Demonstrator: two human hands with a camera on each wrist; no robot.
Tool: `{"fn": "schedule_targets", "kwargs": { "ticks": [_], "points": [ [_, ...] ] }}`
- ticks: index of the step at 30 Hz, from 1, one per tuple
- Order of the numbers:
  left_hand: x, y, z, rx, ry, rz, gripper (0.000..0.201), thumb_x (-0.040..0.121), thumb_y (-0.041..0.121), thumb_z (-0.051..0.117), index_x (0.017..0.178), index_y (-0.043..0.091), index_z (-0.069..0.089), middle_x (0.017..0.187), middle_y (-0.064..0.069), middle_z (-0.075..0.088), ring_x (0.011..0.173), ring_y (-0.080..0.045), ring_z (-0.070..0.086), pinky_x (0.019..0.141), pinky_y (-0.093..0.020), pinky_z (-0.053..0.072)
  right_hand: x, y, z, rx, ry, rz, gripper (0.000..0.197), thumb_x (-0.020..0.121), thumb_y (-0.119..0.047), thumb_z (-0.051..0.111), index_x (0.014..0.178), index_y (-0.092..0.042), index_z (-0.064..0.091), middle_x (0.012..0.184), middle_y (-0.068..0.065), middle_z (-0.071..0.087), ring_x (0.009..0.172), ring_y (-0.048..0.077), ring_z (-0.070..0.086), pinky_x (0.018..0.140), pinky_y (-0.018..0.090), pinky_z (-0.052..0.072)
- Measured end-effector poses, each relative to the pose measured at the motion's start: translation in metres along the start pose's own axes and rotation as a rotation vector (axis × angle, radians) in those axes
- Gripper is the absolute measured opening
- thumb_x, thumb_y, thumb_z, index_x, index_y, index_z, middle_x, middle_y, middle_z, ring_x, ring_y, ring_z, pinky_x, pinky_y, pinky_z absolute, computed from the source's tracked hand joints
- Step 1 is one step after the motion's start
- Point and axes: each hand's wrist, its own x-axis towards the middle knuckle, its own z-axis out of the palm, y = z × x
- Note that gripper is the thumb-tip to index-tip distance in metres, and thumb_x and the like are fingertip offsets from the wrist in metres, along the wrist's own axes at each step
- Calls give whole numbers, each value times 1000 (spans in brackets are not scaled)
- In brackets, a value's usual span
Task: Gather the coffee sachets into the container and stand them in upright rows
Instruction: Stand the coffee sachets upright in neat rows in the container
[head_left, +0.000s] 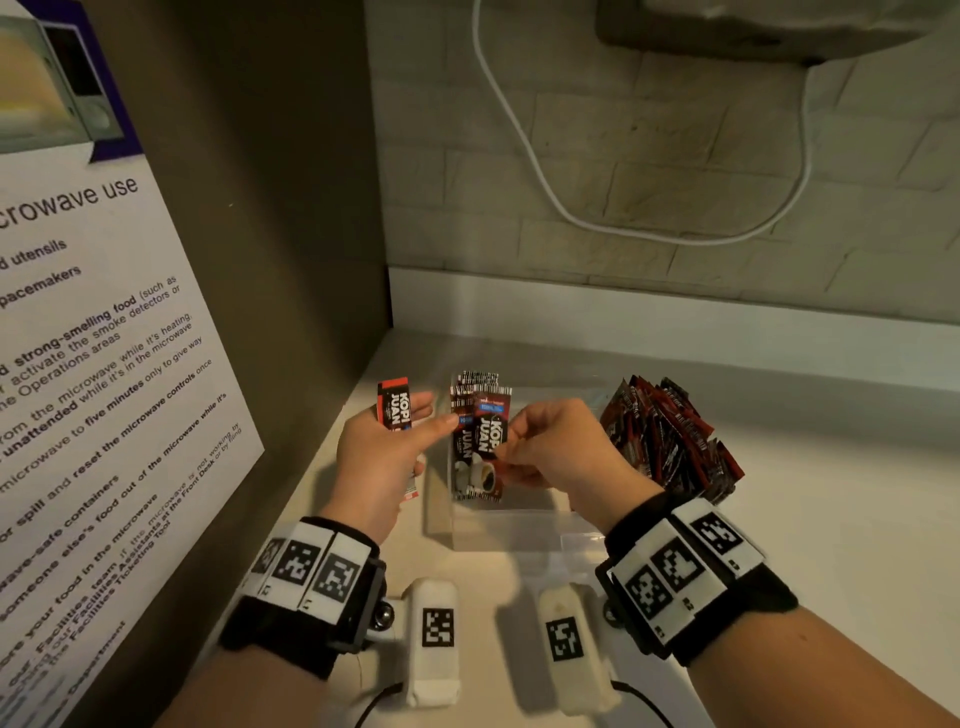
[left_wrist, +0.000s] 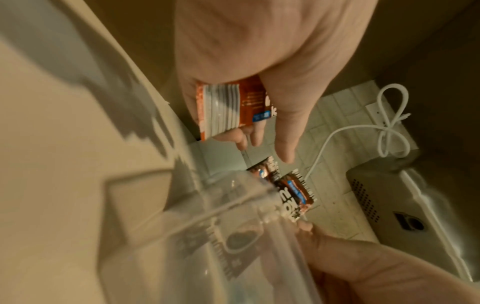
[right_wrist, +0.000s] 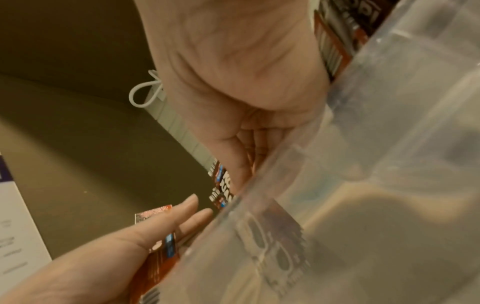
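Note:
A clear plastic container (head_left: 524, 525) stands on the pale counter. My right hand (head_left: 511, 441) pinches a brown Kopi Juan sachet (head_left: 485, 447) upright over its left end, in front of several sachets (head_left: 470, 387) standing there. My left hand (head_left: 415, 415) hovers just left of the container and grips a small stack of red-and-black sachets (head_left: 396, 408); the left wrist view shows the stack's sealed ends (left_wrist: 223, 107) against the palm. A loose heap of red sachets (head_left: 670, 441) leans at the container's right end; I cannot tell whether it is inside.
A brown side panel with a microwave-use notice (head_left: 104, 364) closes off the left. A white cable (head_left: 545, 182) hangs on the tiled back wall under a grey appliance (head_left: 753, 31). Two white marker-tagged packs (head_left: 434, 639) lie at the counter's front.

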Motion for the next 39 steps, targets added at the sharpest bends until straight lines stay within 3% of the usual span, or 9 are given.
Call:
{"fn": "schedule_targets", "kwargs": {
  "ticks": [3, 6, 11, 14, 17, 22, 25, 32, 39],
  "points": [
    [-1, -6, 2, 47, -19, -13, 36, 80, 12, 76, 114, 22, 66, 105, 11, 69, 91, -7, 63, 69, -28, 46, 6, 5, 7, -44, -32, 61, 25, 79, 7, 69, 65, -8, 55, 72, 15, 66, 60, 23, 66, 52, 29, 56],
    [-1, -11, 6, 107, -4, -1, 37, 83, 11, 74, 119, 18, 67, 108, 1, 71, 78, -7, 61, 66, -27, 45, 15, 9, 15, -110, 0, 74, 26, 76, 6, 73, 63, -9, 56, 77, 19, 69, 72, 32, 70, 68, 42, 60],
    [-1, -16, 11, 188, 31, 31, 30, 83, 12, 72, 113, 18, 72, 100, -4, 74, 94, -20, 67, 75, -29, 47, 21, 11, 23, -235, 71, 21, 23, 69, -1, 77, 60, -11, 59, 77, 19, 72, 74, 33, 71, 70, 49, 60],
    [-1, -17, 13, 211, 79, 46, 25, 82, 14, 74, 107, 19, 75, 95, -3, 75, 84, -9, 65, 69, -26, 45, 21, 11, 24, -298, 90, 3, 24, 66, -5, 80, 62, -13, 58, 77, 17, 71, 75, 32, 71, 72, 47, 59],
    [0, -15, 15, 252, 106, 60, 23, 82, 15, 73, 105, 20, 75, 94, -3, 75, 81, -15, 66, 72, -27, 47, 18, 7, 24, -398, 101, -4, 33, 65, -15, 85, 70, -14, 53, 88, 13, 70, 82, 27, 69, 75, 41, 58],
    [0, -13, 18, 266, 134, 66, 22, 81, 17, 75, 103, 19, 75, 93, -2, 74, 77, -16, 64, 75, -30, 50, 19, 10, 26, -489, 120, -1, 43, 72, -27, 82, 100, -8, 55, 100, 11, 65, 88, 25, 66, 73, 33, 55],
    [1, -12, 19, 269, 144, 64, 22, 80, 21, 77, 102, 20, 75, 92, -2, 75, 71, -13, 62, 69, -27, 47, 19, 12, 28, -515, 88, -9, 33, 78, -24, 77, 99, -5, 61, 96, 11, 68, 86, 26, 68, 75, 35, 56],
    [4, -10, 22, 335, 135, 112, 26, 83, 21, 74, 109, 22, 73, 95, -1, 74, 82, -19, 65, 79, -37, 54, 18, 8, 33, -772, -57, -166, 24, 93, -15, 52, 111, -4, 63, 109, 15, 67, 99, 31, 62, 73, 28, 43],
    [6, -11, 23, 364, 131, 125, 24, 84, 20, 74, 107, 17, 74, 96, -4, 74, 88, -20, 66, 85, -37, 54, 18, 8, 33, -813, -68, -204, 25, 91, -12, 52, 112, -3, 62, 111, 16, 65, 100, 31, 61, 71, 26, 40]
  ]
}}
